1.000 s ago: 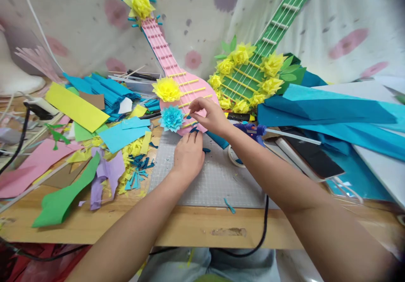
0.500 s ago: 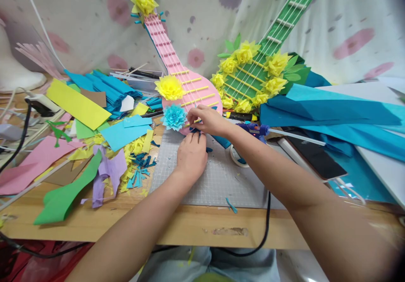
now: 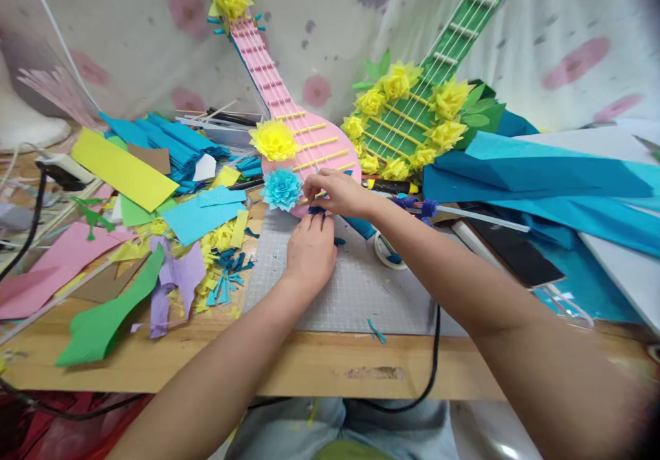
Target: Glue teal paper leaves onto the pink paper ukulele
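Observation:
Both my hands meet at the lower edge of a pink paper lute, which leans against the curtain. My left hand is bent over dark blue crepe paper, its fingertips pressed onto it. From above, my right hand reaches in with fingers pinched at the same dark blue paper. What exactly lies between the fingers is mostly hidden. A light blue paper flower sits just left of my hands, with a yellow paper flower above it. Below lies a grey cutting mat.
A green lute ringed with yellow flowers leans at the back. Right of my arm lie a glue gun, a phone and blue crepe sheets. A tape roll is beside my forearm. Paper scraps cover the left side.
The view has shifted slightly. My hands stay together at the lute's lower edge, nearly in the same pose.

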Available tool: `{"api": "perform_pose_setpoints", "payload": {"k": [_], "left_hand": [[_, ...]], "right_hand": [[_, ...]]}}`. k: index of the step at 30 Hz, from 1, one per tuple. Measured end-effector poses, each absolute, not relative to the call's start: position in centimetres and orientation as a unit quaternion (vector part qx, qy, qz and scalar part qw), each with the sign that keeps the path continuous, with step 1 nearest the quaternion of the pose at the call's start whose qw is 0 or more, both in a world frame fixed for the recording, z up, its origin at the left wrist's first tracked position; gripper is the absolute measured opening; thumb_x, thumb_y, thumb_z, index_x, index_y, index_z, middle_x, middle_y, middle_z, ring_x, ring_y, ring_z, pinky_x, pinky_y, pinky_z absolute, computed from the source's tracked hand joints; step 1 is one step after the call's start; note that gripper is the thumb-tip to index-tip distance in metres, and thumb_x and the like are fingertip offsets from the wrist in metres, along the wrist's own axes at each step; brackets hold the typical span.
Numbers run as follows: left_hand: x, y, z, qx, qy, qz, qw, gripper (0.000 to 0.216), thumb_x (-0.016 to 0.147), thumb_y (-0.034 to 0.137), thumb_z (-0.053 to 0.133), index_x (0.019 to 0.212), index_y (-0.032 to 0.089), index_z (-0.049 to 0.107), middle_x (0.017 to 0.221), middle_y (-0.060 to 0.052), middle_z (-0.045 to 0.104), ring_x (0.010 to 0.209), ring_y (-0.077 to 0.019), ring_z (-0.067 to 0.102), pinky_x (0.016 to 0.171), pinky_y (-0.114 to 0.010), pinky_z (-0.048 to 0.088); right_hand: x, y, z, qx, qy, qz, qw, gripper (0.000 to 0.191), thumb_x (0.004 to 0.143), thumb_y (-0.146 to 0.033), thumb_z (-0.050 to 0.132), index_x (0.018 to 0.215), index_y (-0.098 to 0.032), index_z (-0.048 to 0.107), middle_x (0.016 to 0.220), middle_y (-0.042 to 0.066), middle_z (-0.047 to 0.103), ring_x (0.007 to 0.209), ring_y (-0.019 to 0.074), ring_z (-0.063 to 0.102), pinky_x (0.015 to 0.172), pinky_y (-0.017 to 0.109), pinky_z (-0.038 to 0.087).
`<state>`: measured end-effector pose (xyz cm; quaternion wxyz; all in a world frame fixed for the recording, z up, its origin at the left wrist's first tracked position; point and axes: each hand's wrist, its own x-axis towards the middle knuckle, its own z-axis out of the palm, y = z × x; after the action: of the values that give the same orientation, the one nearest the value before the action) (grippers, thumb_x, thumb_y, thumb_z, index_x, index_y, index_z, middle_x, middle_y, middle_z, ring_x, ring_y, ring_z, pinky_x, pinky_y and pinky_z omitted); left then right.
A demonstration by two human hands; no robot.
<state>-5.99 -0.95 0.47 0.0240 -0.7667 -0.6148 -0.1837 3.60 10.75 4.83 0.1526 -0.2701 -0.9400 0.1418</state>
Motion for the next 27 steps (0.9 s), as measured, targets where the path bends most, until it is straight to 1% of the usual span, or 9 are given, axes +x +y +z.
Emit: {"api": "perform_pose_setpoints", "payload": {"k": [4, 6, 9, 12, 21, 27], "left_hand": [[-6.02, -0.94, 0.56, -0.770, -0.613, -0.179, 0.020, 0.040, 0.080, 0.013, 0.047, 0.118, 0.006, 0.055, 0.119, -0.016, 0.060, 0.112, -0.0280, 0.051, 0.094, -0.039, 0.044], [-6.04, -0.91, 0.59, -0.769, -0.613, -0.180, 0.019, 0.038, 0.080, 0.012, 0.047, 0.116, 0.006, 0.055, 0.118, -0.016, 0.060, 0.110, -0.0280, 0.052, 0.093, -0.039, 0.045], [-6.08, -0.89, 0.61, -0.768, -0.614, -0.180, 0.021, 0.036, 0.079, 0.012, 0.047, 0.114, 0.007, 0.057, 0.115, -0.016, 0.061, 0.109, -0.0277, 0.052, 0.092, -0.038, 0.045], [-6.13, -0.90, 0.59, -0.769, -0.613, -0.181, 0.022, 0.034, 0.079, 0.012, 0.048, 0.112, 0.007, 0.057, 0.113, -0.016, 0.061, 0.108, -0.0280, 0.052, 0.091, -0.038, 0.045], [-6.13, -0.90, 0.46, -0.768, -0.614, -0.179, 0.021, 0.037, 0.080, 0.013, 0.047, 0.114, 0.007, 0.057, 0.113, -0.015, 0.061, 0.109, -0.0283, 0.051, 0.092, -0.038, 0.044], [-6.18, -0.89, 0.44, -0.767, -0.613, -0.187, 0.021, 0.036, 0.079, 0.011, 0.048, 0.113, 0.008, 0.058, 0.111, -0.015, 0.061, 0.108, -0.0276, 0.051, 0.092, -0.040, 0.045]], "right_hand": [[3.48, 10.67, 5.20, -0.256, -0.951, 0.119, 0.122, 0.016, 0.075, -0.007, 0.054, 0.087, -0.018, 0.058, 0.089, 0.005, 0.065, 0.090, 0.0195, 0.055, 0.076, 0.029, 0.037], [3.46, 10.60, 5.33, -0.253, -0.954, 0.122, 0.104, 0.020, 0.073, -0.005, 0.054, 0.088, -0.018, 0.058, 0.089, 0.004, 0.067, 0.087, 0.0184, 0.057, 0.076, 0.028, 0.036], [3.44, 10.45, 5.48, -0.260, -0.952, 0.142, 0.079, 0.027, 0.071, -0.002, 0.052, 0.092, -0.018, 0.057, 0.090, 0.003, 0.069, 0.083, 0.0164, 0.059, 0.070, 0.026, 0.035], [3.43, 10.29, 5.64, -0.266, -0.949, 0.154, 0.065, 0.029, 0.069, -0.002, 0.051, 0.094, -0.017, 0.057, 0.091, 0.003, 0.069, 0.081, 0.0153, 0.059, 0.066, 0.024, 0.033], [3.36, 10.38, 5.80, -0.253, -0.952, 0.164, 0.053, 0.036, 0.064, -0.001, 0.049, 0.096, -0.018, 0.053, 0.089, 0.003, 0.067, 0.078, 0.0149, 0.057, 0.062, 0.024, 0.032], [3.22, 10.50, 5.83, -0.248, -0.955, 0.161, 0.038, 0.034, 0.063, 0.000, 0.049, 0.092, -0.017, 0.051, 0.088, 0.005, 0.063, 0.075, 0.0153, 0.053, 0.060, 0.025, 0.031]]}}
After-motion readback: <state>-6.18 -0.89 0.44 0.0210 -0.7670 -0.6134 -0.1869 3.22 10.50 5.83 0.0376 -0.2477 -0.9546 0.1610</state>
